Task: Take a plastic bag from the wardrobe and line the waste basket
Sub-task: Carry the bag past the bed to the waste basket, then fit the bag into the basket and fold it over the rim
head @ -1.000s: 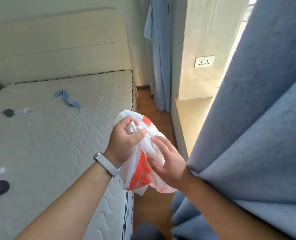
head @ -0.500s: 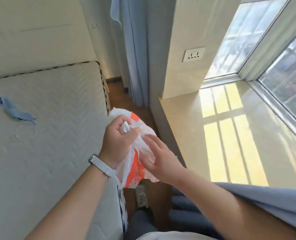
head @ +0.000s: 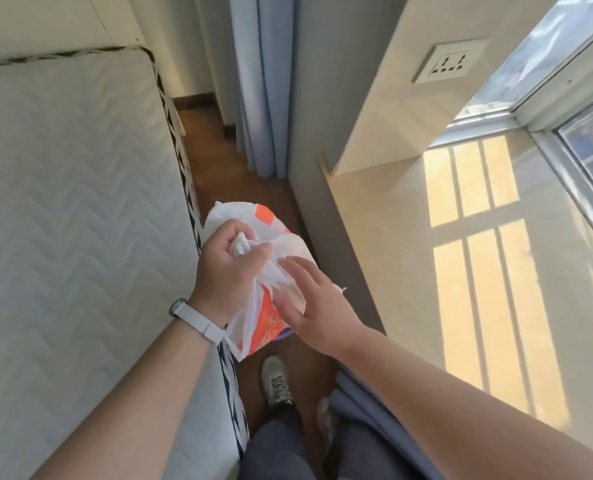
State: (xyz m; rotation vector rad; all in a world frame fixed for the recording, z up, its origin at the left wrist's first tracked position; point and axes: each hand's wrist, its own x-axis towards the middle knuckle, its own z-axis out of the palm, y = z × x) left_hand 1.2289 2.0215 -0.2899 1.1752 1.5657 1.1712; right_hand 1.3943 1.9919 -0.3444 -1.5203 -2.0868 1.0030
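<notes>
Half done, by judgement: bag (head: pixel 253 306) already taken, basket nowhere in view, lining not yet begun. Near, at 6 o'clock, shoes (head: pixel 277 382) on the floor (head: pixel 218 168). Above them, at centre, left hand (head: pixel 227 275) clenched on the bunched bag top; right hand (head: pixel 312 303) with fingers spread flat against the bag side, not gripping. Mattress (head: pixel 73 202) at 9 o'clock, sill (head: pixel 409 237) at 3 o'clock. Far, at 12 o'clock, curtain (head: pixel 263 98).

One bag (head: pixel 260 271), white and orange, with two hands on it: left hand (head: pixel 227 271), right hand (head: pixel 314 306). One watch (head: pixel 198 318), on the left wrist. Two shoes (head: pixel 277 381) on the floor. One mattress (head: pixel 73 202). One socket (head: pixel 449 62). One curtain (head: pixel 263 81) hanging ahead.
</notes>
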